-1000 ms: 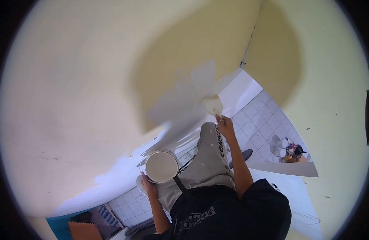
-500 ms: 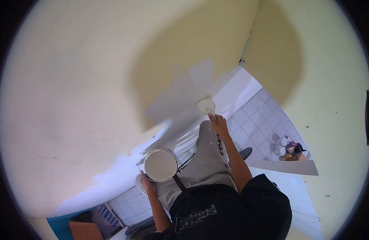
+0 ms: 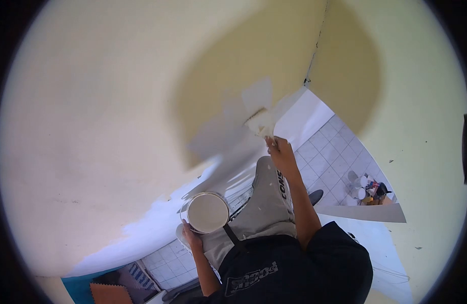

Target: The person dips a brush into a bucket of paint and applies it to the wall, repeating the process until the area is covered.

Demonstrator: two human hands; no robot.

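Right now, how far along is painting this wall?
Partway, and likely early. A white strip along the bottom of the wall looks painted, with a greyish-white patch above it. The brush is in the right hand, over that patch, and the left hand holds the bucket. What seems left is the large yellow area higher up, which shows no white.

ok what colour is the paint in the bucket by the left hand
Off-white, leaning beige; the paint in the bucket shows best in the head view.
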